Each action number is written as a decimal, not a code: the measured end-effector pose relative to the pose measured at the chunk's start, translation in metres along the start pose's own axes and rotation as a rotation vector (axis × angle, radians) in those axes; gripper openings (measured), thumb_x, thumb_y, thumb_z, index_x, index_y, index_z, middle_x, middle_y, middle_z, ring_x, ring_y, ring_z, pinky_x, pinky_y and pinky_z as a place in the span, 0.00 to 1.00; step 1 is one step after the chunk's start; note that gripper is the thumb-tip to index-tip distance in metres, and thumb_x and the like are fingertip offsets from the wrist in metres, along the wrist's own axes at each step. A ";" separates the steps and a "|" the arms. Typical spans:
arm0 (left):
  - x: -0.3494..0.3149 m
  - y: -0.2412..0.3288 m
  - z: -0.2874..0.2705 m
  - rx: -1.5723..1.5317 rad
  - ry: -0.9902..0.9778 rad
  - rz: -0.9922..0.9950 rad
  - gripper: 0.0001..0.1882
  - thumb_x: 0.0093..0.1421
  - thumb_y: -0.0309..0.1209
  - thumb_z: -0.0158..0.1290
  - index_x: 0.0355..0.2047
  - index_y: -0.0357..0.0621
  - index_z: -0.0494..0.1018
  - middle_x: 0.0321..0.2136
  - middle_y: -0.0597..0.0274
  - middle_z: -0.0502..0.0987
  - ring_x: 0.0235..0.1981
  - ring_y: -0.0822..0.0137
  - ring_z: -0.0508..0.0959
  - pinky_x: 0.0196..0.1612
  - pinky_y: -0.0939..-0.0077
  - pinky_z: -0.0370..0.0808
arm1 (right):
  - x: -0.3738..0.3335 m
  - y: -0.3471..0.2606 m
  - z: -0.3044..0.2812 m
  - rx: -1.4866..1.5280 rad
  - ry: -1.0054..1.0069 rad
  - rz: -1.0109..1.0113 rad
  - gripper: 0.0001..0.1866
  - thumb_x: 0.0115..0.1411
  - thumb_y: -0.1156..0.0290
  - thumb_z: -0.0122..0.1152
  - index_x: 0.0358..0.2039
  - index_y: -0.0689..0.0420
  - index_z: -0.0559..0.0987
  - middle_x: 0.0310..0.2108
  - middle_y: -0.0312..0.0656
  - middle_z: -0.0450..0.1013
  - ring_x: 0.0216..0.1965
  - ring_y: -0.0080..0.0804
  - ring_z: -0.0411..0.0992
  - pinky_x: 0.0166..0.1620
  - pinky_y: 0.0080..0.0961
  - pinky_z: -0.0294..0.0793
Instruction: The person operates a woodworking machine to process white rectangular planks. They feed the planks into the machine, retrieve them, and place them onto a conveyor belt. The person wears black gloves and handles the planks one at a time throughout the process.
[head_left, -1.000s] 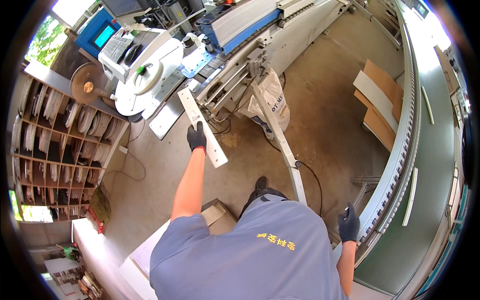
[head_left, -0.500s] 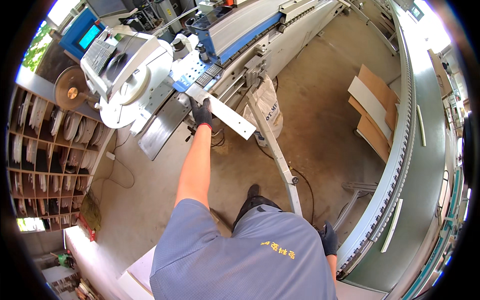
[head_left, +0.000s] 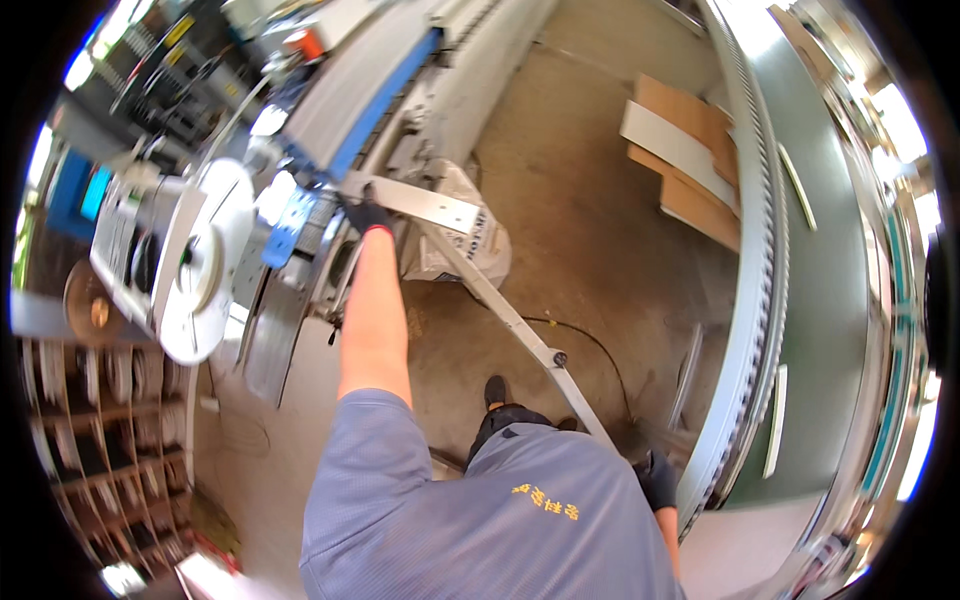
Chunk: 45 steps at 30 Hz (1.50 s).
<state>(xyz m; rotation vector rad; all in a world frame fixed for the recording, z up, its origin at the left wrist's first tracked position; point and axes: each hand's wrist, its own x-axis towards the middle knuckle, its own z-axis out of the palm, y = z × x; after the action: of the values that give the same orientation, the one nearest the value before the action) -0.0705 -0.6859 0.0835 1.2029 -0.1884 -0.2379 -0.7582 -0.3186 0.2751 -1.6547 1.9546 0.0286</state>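
Observation:
My left hand point(head_left: 368, 212), in a black glove with a red cuff, reaches far forward to the edge-banding machine. Its fingers are closed at the near edge of a narrow white board point(head_left: 425, 204), close to the board's left end. That end rests at the machine's blue infeed point(head_left: 290, 228), while the right end juts out over a diagonal metal arm point(head_left: 510, 318). Low at my right side hangs my black-gloved right hand point(head_left: 655, 480), beside the curved conveyor rail. Its fingers look loosely apart and blurred, with nothing visible in them.
A white round reel plate point(head_left: 225, 190) and a brown disc point(head_left: 90, 300) stand left, above a pigeonhole shelf point(head_left: 100, 440) of band rolls. Behind the metal arm sits a white sack point(head_left: 490, 250). Brown panels point(head_left: 690, 160) lean at right, near the green conveyor point(head_left: 810, 380). A cable crosses the floor.
My view has turned to the right, so the scene shifts left and blurs. My left hand stays at the board, now nearer the machine. My right hand still hangs by the rail.

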 end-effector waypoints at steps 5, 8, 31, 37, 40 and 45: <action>0.017 -0.009 0.029 0.444 -0.519 -0.134 0.20 0.61 0.33 0.53 0.53 0.44 0.69 0.50 0.56 0.75 0.46 0.60 0.77 0.49 0.62 0.76 | -0.016 0.052 -0.022 0.165 0.262 0.198 0.24 0.57 0.61 0.57 0.51 0.62 0.72 0.40 0.61 0.74 0.43 0.61 0.72 0.46 0.47 0.72; 0.012 -0.029 -0.013 0.568 -0.643 -0.328 0.16 0.64 0.38 0.48 0.49 0.46 0.73 0.47 0.58 0.77 0.45 0.61 0.77 0.48 0.62 0.75 | -0.009 0.141 -0.037 0.058 0.685 0.122 0.21 0.55 0.68 0.58 0.50 0.56 0.71 0.39 0.52 0.74 0.41 0.53 0.73 0.44 0.46 0.72; -0.390 0.117 -0.268 1.329 -2.206 0.184 0.11 0.60 0.37 0.53 0.33 0.41 0.74 0.27 0.55 0.76 0.29 0.57 0.77 0.34 0.63 0.75 | -0.062 0.526 -0.029 -0.031 0.428 0.643 0.35 0.58 0.79 0.46 0.66 0.38 0.62 0.60 0.50 0.64 0.53 0.53 0.72 0.53 0.43 0.74; -0.534 0.131 -0.122 1.111 -1.966 -0.064 0.17 0.63 0.36 0.52 0.45 0.33 0.75 0.30 0.52 0.79 0.34 0.62 0.80 0.38 0.68 0.75 | -0.115 0.436 -0.087 0.014 0.747 0.387 0.34 0.54 0.77 0.59 0.62 0.43 0.69 0.47 0.48 0.68 0.43 0.50 0.75 0.45 0.40 0.77; -0.649 0.211 -0.036 0.598 -2.055 0.261 0.19 0.66 0.30 0.52 0.53 0.29 0.71 0.51 0.44 0.76 0.50 0.54 0.77 0.55 0.62 0.72 | -0.122 0.323 -0.151 0.002 0.874 0.211 0.33 0.53 0.75 0.64 0.62 0.45 0.70 0.48 0.45 0.69 0.41 0.47 0.76 0.42 0.38 0.79; -0.772 0.377 0.024 -0.356 -1.972 -0.351 0.32 0.63 0.23 0.53 0.66 0.34 0.56 0.60 0.50 0.67 0.62 0.62 0.67 0.64 0.65 0.63 | -0.121 0.137 -0.207 0.058 0.974 -0.120 0.35 0.53 0.73 0.67 0.63 0.47 0.68 0.48 0.49 0.67 0.39 0.44 0.78 0.38 0.37 0.81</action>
<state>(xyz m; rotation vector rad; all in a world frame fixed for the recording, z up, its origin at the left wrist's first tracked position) -0.7865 -0.3628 0.4311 0.2412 -1.5471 -1.6417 -0.9587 -0.2543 0.4542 -1.9274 2.4476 -1.0436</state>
